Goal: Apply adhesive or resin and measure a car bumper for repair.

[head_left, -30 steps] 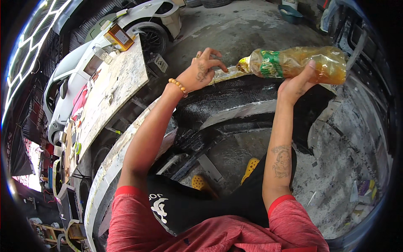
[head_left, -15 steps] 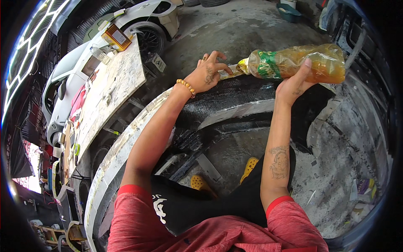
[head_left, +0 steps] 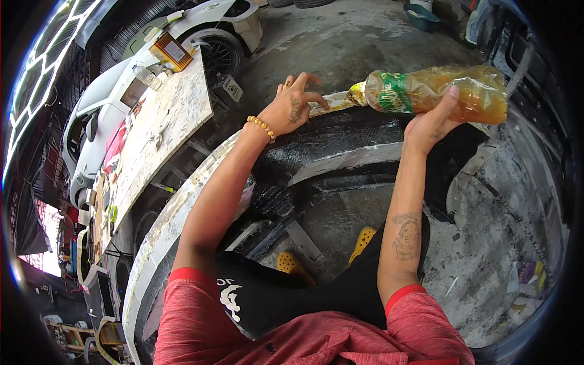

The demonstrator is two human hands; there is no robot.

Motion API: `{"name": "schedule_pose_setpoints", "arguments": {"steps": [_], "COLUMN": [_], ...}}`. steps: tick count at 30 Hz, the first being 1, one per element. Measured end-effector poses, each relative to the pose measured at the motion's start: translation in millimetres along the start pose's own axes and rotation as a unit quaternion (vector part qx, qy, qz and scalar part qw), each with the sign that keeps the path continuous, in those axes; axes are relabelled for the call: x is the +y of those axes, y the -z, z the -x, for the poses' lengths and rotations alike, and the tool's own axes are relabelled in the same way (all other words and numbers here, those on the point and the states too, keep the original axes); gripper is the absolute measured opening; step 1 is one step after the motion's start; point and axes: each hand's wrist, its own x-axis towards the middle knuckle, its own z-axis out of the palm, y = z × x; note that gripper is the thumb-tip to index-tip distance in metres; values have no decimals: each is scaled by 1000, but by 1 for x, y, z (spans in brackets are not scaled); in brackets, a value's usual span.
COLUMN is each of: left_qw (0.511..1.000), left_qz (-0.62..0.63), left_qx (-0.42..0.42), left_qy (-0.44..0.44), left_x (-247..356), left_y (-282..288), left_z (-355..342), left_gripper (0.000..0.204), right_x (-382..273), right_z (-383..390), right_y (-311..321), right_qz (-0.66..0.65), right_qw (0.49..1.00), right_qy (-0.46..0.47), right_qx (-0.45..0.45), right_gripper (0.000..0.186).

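My right hand (head_left: 433,121) is wrapped around a clear plastic bottle (head_left: 480,91) with a green label and amber liquid inside. The bottle lies nearly sideways, its yellowish neck pointing left at the rim of a curved car body panel (head_left: 340,159). That panel is black and rough on the inner side, pale and blotchy along its edge. My left hand (head_left: 291,108), with a beaded bracelet at the wrist, is at the far rim, left of the bottle's neck. Its fingers are apart and partly bent, and nothing shows in them. Whether the fingertips touch the rim is hard to tell.
Left of the panel stands a stained work table (head_left: 176,100) bearing a yellow-and-dark tin (head_left: 171,52) and a small clear bottle (head_left: 146,78). A pale car (head_left: 115,85) is behind it. A green basin (head_left: 421,18) sits far back on the concrete floor (head_left: 493,243).
My left hand has shifted slightly left along the rim, away from the bottle's neck. The bottle in my right hand has moved a little to the right.
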Motion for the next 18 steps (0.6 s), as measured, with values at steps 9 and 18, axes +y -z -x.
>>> {"name": "schedule_pose_setpoints", "arguments": {"steps": [9, 18], "left_qw": [999, 997], "left_qz": [-46, -77], "left_qx": [5, -4], "left_qy": [-4, 1], "left_x": [2, 1], "left_y": [12, 19], "left_z": [21, 35], "left_gripper": [54, 51], "right_x": [1, 3], "right_z": [0, -6], "right_y": [-2, 1], "right_qz": [-2, -17], "right_qw": [1000, 1000], "right_qy": [1, 17], "right_qx": [-2, -5], "right_gripper": [89, 85]}}
